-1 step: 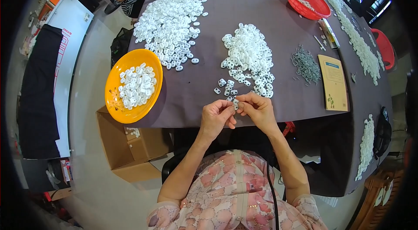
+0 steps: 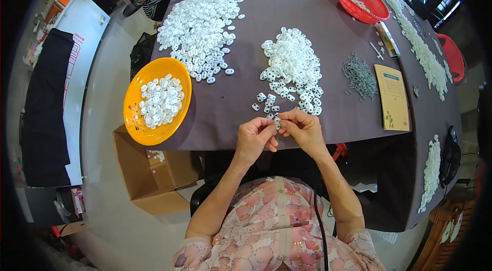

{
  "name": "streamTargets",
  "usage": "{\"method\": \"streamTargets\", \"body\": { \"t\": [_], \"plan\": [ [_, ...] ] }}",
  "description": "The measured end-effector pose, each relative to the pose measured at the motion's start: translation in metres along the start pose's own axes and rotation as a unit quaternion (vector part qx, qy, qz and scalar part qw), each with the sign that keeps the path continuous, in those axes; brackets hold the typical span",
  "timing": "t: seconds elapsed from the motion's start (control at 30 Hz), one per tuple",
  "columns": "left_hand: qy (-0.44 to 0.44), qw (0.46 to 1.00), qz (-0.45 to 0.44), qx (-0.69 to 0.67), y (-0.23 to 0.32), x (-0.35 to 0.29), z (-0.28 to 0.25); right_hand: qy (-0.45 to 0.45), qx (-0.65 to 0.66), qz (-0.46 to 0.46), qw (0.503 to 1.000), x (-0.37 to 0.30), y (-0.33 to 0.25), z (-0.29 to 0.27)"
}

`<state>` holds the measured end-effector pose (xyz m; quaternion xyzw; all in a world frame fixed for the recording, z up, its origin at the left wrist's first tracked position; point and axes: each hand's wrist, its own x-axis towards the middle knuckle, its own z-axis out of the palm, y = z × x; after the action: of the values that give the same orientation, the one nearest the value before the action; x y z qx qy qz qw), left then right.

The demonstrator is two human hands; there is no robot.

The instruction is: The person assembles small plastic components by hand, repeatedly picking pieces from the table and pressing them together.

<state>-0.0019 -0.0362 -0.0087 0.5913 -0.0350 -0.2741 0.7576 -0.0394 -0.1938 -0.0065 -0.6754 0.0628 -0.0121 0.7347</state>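
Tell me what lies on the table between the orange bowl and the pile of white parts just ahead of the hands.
In the head view, the stretch between the orange bowl and the near white pile is bare dark tablecloth.

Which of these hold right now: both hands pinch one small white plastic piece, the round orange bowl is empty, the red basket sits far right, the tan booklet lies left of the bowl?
1. Left hand and right hand meet on a small white plastic piece. True.
2. The round orange bowl is empty. False: it holds white pieces.
3. The red mesh basket sits at the far right. True.
4. The tan booklet lies left of the bowl. False: it lies to the right.
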Motion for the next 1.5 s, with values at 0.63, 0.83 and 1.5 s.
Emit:
{"method": "streamTargets", "body": {
  "t": [0.63,0.83,1.5],
  "plan": [
    [-0.011,1.000,0.025,-0.003,0.003,0.000,0.004,-0.052,0.027,-0.040,0.997,-0.006,0.002,0.005],
    [0.024,1.000,0.004,-0.008,0.000,-0.001,0.005,0.003,-0.182,-0.089,0.979,-0.015,-0.013,0.016],
    [0.018,1.000,-0.021,-0.007,0.000,0.000,0.012,0.024,-0.224,-0.211,0.951,-0.004,-0.001,0.010]
  ]
}}
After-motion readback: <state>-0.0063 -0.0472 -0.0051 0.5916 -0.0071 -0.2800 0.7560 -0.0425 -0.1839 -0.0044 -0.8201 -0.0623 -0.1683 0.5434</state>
